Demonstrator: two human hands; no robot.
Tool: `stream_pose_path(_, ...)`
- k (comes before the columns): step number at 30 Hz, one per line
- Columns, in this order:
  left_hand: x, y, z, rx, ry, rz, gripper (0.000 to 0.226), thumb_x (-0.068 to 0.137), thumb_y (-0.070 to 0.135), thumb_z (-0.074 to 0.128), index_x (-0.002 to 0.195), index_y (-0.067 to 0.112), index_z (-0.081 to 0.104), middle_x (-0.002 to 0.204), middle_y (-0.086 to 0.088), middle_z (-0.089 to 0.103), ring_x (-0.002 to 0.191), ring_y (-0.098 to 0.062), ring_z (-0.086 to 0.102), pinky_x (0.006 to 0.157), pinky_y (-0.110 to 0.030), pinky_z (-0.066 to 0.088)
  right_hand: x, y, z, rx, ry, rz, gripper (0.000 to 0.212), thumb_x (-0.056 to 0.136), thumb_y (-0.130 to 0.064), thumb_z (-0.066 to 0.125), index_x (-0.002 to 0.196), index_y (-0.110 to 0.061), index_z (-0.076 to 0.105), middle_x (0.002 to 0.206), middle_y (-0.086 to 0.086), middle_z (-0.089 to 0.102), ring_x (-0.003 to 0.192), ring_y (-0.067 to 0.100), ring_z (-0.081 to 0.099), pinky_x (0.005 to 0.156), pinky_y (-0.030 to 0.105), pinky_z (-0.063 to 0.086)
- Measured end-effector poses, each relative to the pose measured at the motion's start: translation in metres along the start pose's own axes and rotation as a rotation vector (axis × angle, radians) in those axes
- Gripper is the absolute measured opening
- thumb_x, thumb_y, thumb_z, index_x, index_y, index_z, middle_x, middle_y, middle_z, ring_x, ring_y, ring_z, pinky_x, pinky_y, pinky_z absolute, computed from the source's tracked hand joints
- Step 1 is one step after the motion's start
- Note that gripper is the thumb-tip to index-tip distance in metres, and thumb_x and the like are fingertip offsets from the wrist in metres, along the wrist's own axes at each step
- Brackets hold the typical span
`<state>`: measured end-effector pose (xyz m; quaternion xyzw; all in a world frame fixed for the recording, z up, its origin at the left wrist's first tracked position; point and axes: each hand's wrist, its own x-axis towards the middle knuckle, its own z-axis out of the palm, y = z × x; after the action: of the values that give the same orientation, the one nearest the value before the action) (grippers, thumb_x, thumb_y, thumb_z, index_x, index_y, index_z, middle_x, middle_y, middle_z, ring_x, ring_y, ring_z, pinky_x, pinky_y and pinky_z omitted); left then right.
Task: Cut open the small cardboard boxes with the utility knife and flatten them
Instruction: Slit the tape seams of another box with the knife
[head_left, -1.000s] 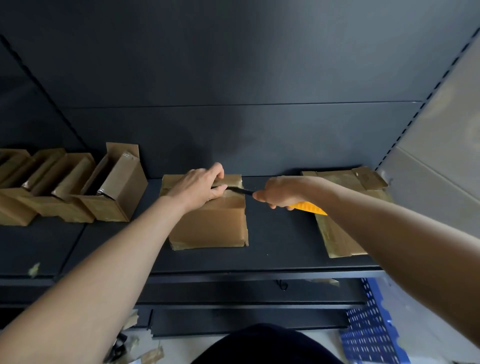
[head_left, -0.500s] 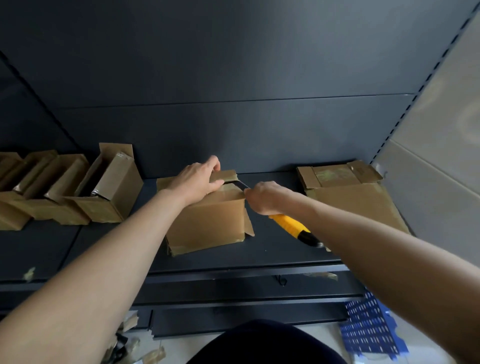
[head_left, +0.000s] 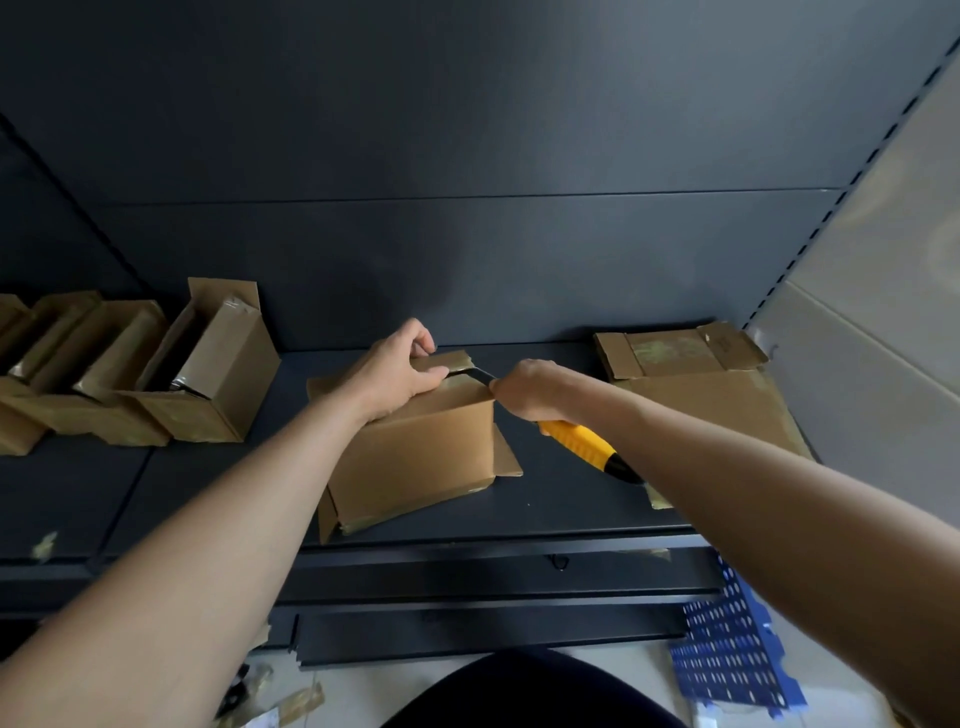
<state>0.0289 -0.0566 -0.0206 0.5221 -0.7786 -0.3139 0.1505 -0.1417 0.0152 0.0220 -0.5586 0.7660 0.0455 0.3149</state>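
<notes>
A: Loc of box (head_left: 415, 457)?
B: Mid shelf (head_left: 571, 499), near its front edge, upright, sits a bit skewed. L hand (head_left: 400, 371) curls over the top flap & pins it. R hand (head_left: 530, 389) wrapped tight round utility knife (head_left: 582, 441), blade tip at top seam
A: Handling?
B: Prob. light, thin-walled; flexes under press, likely slides on the smooth shelf. Hold by top flap, clear of blade path. Tape looks slick
A: Counts?
B: 1 box under cut, 1 knife. Row of boxes (head_left: 208, 384) at shelf left end: 4 visible, poss. more off-frame. Flattened stack (head_left: 717, 400) at shelf right end: sheet count unclear
</notes>
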Motion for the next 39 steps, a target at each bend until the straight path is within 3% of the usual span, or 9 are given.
stream_pose_path(6,-0.005,0.0,0.001,0.031,0.035,-0.004,0.03,0.085,0.039,0.064,0.097,0.029,0.038,0.11,0.003,0.056,0.093,-0.017,0.056,0.071,-0.033,0.044,0.009,0.008,-0.008,0.043,0.034,0.0,0.034,0.096,-0.034,0.044,0.072,-0.01,0.05,0.066,0.006,0.054,0.052,0.018,0.052,0.044,0.024,0.037)
stream_pose_path(19,-0.022,0.013,0.012,0.023,0.091,0.046,0.037,0.081,0.04,0.068,0.09,0.031,0.033,0.101,0.003,0.058,0.088,-0.017,0.056,0.07,-0.038,0.047,0.016,0.016,-0.009,0.096,0.045,-0.042,0.03,0.091,-0.033,0.051,0.072,-0.01,0.052,0.065,0.006,0.054,0.052,0.018,0.051,0.049,0.024,0.042)
stream_pose_path(21,-0.023,0.011,0.01,0.007,0.08,0.036,0.037,0.08,0.041,0.067,0.09,0.031,0.032,0.103,0.004,0.058,0.09,-0.017,0.056,0.074,-0.039,0.047,0.015,0.027,-0.019,0.07,0.05,-0.032,0.028,0.092,-0.032,0.051,0.079,-0.008,0.054,0.067,0.005,0.054,0.054,0.018,0.05,0.048,0.023,0.039)
stream_pose_path(24,-0.022,0.008,0.006,-0.01,0.078,0.018,0.037,0.08,0.041,0.067,0.09,0.031,0.033,0.107,0.005,0.058,0.096,-0.016,0.055,0.078,-0.037,0.045,0.015,0.055,-0.04,-0.013,0.138,-0.003,0.018,0.096,-0.025,0.043,0.101,-0.01,0.053,0.091,0.008,0.05,0.081,0.02,0.047,0.057,0.024,0.036)
stream_pose_path(27,-0.018,0.013,0.004,0.054,0.014,0.059,0.034,0.083,0.042,0.064,0.093,0.034,0.033,0.111,0.004,0.057,0.099,-0.016,0.054,0.079,-0.034,0.041,0.018,0.07,-0.043,-0.037,0.198,0.024,0.028,0.096,-0.032,0.044,0.105,-0.008,0.055,0.096,0.013,0.054,0.084,0.022,0.048,0.054,0.026,0.035)
stream_pose_path(30,-0.011,0.025,-0.002,0.238,-0.12,0.139,0.031,0.086,0.044,0.058,0.098,0.038,0.03,0.116,0.0,0.056,0.101,-0.018,0.051,0.078,-0.034,0.039,0.025,0.062,-0.032,0.08,0.167,-0.015,0.05,0.098,-0.043,0.037,0.118,-0.002,0.057,0.104,0.016,0.06,0.085,0.022,0.049,0.07,0.026,0.035)
stream_pose_path(32,-0.009,0.028,-0.006,0.311,-0.158,0.158,0.03,0.088,0.044,0.056,0.1,0.039,0.03,0.119,-0.001,0.056,0.101,-0.019,0.051,0.078,-0.035,0.04,0.026,0.054,-0.027,0.137,0.148,-0.038,0.054,0.1,-0.046,0.031,0.116,-0.002,0.059,0.098,0.013,0.058,0.084,0.022,0.049,0.072,0.027,0.035)
stream_pose_path(34,-0.01,0.03,-0.007,0.306,-0.167,0.155,0.031,0.088,0.043,0.057,0.102,0.038,0.031,0.121,0.0,0.055,0.101,-0.018,0.051,0.078,-0.034,0.039,0.028,0.05,-0.022,0.188,0.137,-0.032,0.054,0.101,-0.044,0.03,0.118,-0.002,0.058,0.107,0.017,0.06,0.087,0.024,0.051,0.073,0.027,0.034)
stream_pose_path(39,-0.014,0.032,-0.009,0.259,-0.191,0.148,0.035,0.088,0.043,0.058,0.112,0.04,0.032,0.126,0.006,0.055,0.109,-0.015,0.048,0.081,-0.031,0.034,0.042,0.057,0.015,0.198,-0.092,0.105,0.052,0.098,-0.033,0.048,0.135,0.004,0.043,0.134,0.018,0.05,0.122,0.029,0.049,0.094,0.034,0.041)
